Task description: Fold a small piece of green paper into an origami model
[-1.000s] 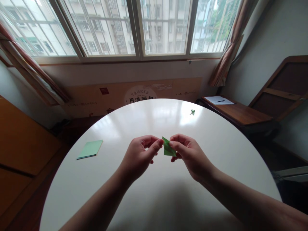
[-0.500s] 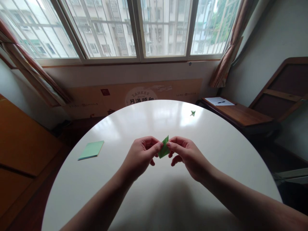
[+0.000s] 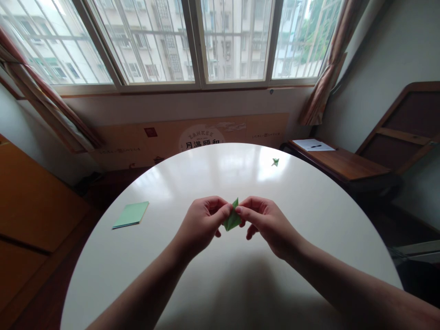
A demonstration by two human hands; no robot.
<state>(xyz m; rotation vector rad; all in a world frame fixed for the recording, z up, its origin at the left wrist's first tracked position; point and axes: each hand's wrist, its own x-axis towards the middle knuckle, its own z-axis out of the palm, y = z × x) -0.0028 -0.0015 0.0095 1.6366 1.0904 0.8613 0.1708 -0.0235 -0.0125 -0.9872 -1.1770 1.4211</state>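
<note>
A small folded piece of green paper point(image 3: 233, 219) is held above the middle of the round white table point(image 3: 309, 215). My left hand point(image 3: 202, 224) pinches its left side with thumb and forefinger. My right hand point(image 3: 266, 222) pinches its right side in the same way, and both sets of fingers are closed on the paper. The paper's point stands up between my fingertips.
A stack of light green paper sheets point(image 3: 131, 214) lies on the table at the left. A tiny folded green figure point(image 3: 275, 161) sits near the table's far right edge. A wooden side table point(image 3: 343, 162) with a sheet and a pen point(image 3: 315, 145) stands at the right.
The green paper has turned from leaning right to leaning left and sits more between my fingertips. My hands have come slightly closer together.
</note>
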